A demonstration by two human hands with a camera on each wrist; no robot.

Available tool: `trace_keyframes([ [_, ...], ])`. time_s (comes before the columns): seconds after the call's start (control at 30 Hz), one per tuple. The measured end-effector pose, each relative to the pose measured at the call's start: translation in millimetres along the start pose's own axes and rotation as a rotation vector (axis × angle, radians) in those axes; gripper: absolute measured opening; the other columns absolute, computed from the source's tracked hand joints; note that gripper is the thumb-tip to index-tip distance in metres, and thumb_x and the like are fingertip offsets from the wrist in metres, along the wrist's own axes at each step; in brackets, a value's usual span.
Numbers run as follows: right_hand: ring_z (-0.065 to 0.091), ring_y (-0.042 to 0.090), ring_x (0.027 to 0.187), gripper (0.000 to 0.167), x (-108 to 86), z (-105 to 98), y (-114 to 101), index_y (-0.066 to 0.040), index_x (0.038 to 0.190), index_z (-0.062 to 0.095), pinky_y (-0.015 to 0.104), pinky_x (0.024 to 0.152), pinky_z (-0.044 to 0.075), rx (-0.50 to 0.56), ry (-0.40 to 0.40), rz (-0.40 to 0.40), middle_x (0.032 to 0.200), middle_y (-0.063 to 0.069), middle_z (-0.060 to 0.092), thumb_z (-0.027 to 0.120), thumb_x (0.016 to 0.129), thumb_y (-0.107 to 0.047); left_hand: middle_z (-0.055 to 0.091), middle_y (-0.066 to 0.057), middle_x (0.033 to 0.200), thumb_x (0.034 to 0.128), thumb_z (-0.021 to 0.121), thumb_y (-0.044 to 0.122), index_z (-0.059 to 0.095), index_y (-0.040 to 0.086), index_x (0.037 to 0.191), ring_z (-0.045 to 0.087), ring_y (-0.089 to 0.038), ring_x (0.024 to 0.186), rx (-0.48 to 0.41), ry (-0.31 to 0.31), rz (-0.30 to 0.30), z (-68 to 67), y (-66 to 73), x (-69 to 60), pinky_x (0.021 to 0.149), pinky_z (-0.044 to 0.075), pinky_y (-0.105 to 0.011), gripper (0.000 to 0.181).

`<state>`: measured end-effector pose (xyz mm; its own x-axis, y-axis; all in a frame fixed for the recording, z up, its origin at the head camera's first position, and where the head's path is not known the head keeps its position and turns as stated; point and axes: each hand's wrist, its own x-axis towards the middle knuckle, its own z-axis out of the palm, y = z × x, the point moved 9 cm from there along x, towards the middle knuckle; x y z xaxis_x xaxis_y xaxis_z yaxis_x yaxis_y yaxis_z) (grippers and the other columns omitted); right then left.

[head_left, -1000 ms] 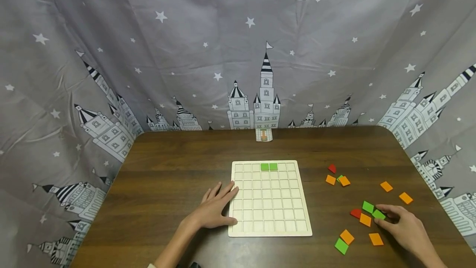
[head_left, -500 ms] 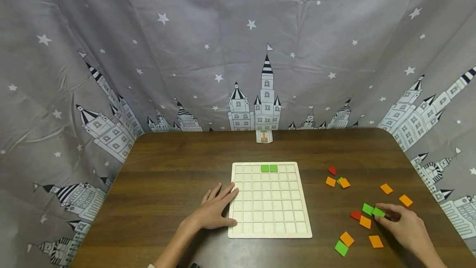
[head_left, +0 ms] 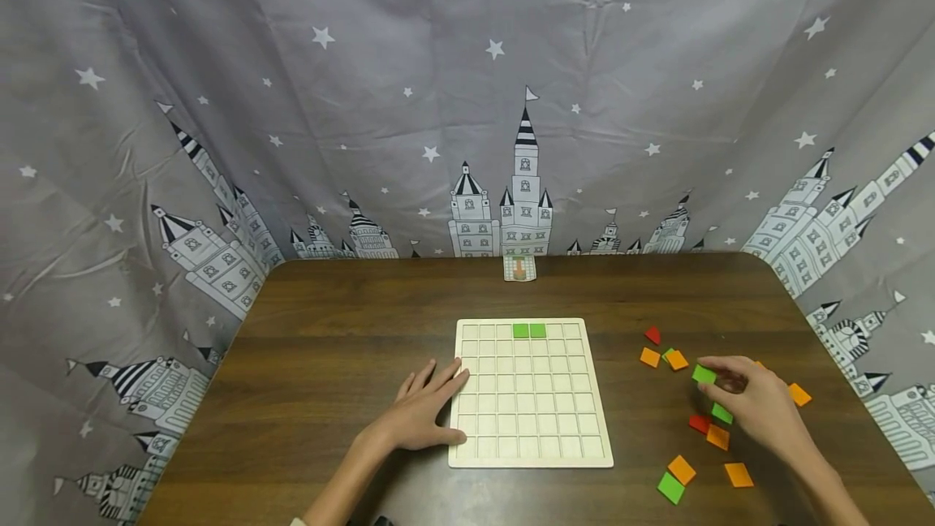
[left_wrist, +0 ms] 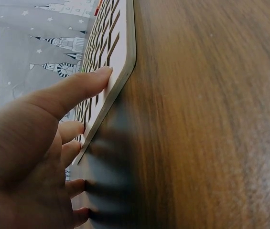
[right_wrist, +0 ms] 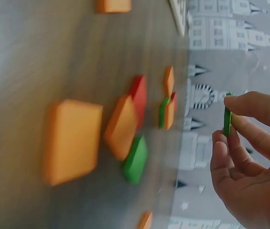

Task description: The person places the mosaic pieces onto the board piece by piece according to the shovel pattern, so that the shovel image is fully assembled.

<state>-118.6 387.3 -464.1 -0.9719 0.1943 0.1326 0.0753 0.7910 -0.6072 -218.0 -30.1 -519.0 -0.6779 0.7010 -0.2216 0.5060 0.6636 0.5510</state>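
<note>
Between thumb and fingers my right hand (head_left: 760, 396) pinches a green square tile (head_left: 704, 374), lifted over the table among the loose tiles. The right wrist view shows this green tile (right_wrist: 227, 121) edge-on in the grip. My left hand (head_left: 416, 412) lies with spread, fairly straight fingers on the left edge of a pale wooden grid board (head_left: 536, 404). Its thumb (left_wrist: 94, 81) touches the board's rim in the left wrist view. Two green tiles (head_left: 529, 330) sit side by side in the board's far row.
Several orange tiles (head_left: 738, 475), red pieces (head_left: 652, 335) and green tiles (head_left: 671, 488) lie loose on the brown table (head_left: 329, 331), right of the board. A small pattern card (head_left: 519, 269) is at the table's far edge, before a grey curtain (head_left: 351, 104).
My right hand has picked up the green tile from the table and moved it up and leftward, away from the other green tile. The left hand stays in place.
</note>
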Motion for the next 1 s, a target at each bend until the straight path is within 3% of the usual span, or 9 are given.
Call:
trace_keyframes([
  [0.17, 0.069, 0.029, 0.090, 0.031, 16.3, 11, -25, -0.002, 0.116, 0.072, 0.021, 0.073, 0.054, 0.070, 0.001, -0.091, 0.112, 0.016, 0.067, 0.079, 0.086, -0.010, 0.020, -0.011, 0.164, 0.0857, 0.078, 0.037, 0.033, 0.009, 0.157, 0.006, -0.048, 0.148, -0.007, 0.000, 0.001, -0.6, -0.2, 0.3, 0.110, 0.005, -0.070, 0.089],
  [0.47, 0.064, 0.032, 0.093, 0.029, 46.5, 34, -69, -0.003, 0.114, 0.073, 0.044, 0.079, 0.054, 0.106, -0.010, -0.193, 0.113, 0.012, 0.066, 0.078, 0.086, -0.007, 0.020, -0.011, 0.164, 0.0861, 0.078, 0.037, 0.033, 0.009, 0.157, 0.006, -0.047, 0.148, -0.007, -0.001, -0.001, -0.2, -0.9, 0.2, 0.110, 0.004, -0.070, 0.089],
  [0.8, 0.068, 0.020, 0.086, 0.029, 73.7, 70, -108, -0.003, 0.113, 0.074, 0.038, 0.076, 0.054, 0.205, -0.069, -0.255, 0.109, 0.008, 0.067, 0.077, 0.084, -0.002, 0.020, -0.013, 0.164, 0.0857, 0.078, 0.039, 0.032, 0.007, 0.157, 0.006, -0.047, 0.148, -0.019, -0.006, -0.004, -1.7, 2.0, -3.0, 0.110, 0.004, -0.070, 0.090],
  [1.0, 0.060, 0.026, 0.082, 0.029, 85.1, 91, -126, -0.003, 0.114, 0.074, 0.035, 0.071, 0.047, 0.213, -0.115, -0.289, 0.108, 0.007, 0.067, 0.076, 0.084, -0.003, 0.020, -0.013, 0.164, 0.0855, 0.078, 0.039, 0.033, 0.007, 0.157, 0.006, -0.047, 0.148, -0.024, -0.007, -0.004, -2.3, 3.0, -3.8, 0.110, 0.004, -0.070, 0.090],
])
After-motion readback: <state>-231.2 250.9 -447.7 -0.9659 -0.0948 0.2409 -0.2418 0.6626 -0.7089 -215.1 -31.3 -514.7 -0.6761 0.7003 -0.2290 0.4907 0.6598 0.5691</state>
